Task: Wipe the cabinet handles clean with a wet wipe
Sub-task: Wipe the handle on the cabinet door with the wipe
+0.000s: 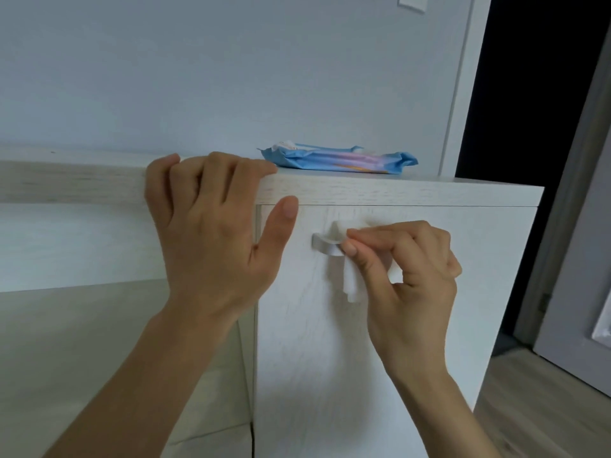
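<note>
White wipe (352,289) is pinched round the handle (322,243) by the right hand (416,276), cleaning judged underway (other handles unseen), while the cabinet top (396,190) above is gripped by the curled left hand (211,233).

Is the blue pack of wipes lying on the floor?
No, the blue pack of wipes lies on the cabinet top, beyond the left hand.
</note>
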